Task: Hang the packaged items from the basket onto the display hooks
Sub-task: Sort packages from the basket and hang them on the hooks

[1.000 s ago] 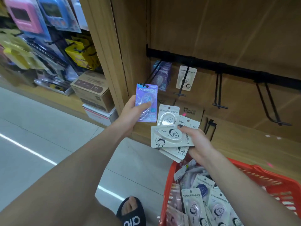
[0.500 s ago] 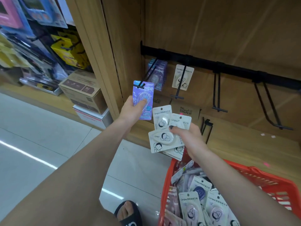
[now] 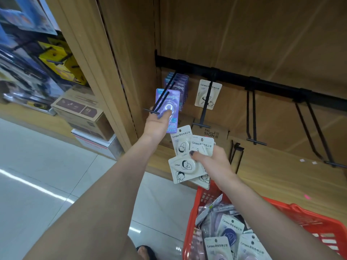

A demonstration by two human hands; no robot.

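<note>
The left hand had slid its pinched purple pack onto the leftmost hook; the right hand still gripped white packs

left hand: raised, grip pinching | right hand: lower, grip clasping

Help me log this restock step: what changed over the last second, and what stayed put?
The left hand carried the purple package up and forward; it now sits along the leftmost hook, in front of the purple ones already hung. It still grips the package. The right hand keeps holding its fan of white packages above the red basket; one white package stays on the second hook.
</note>
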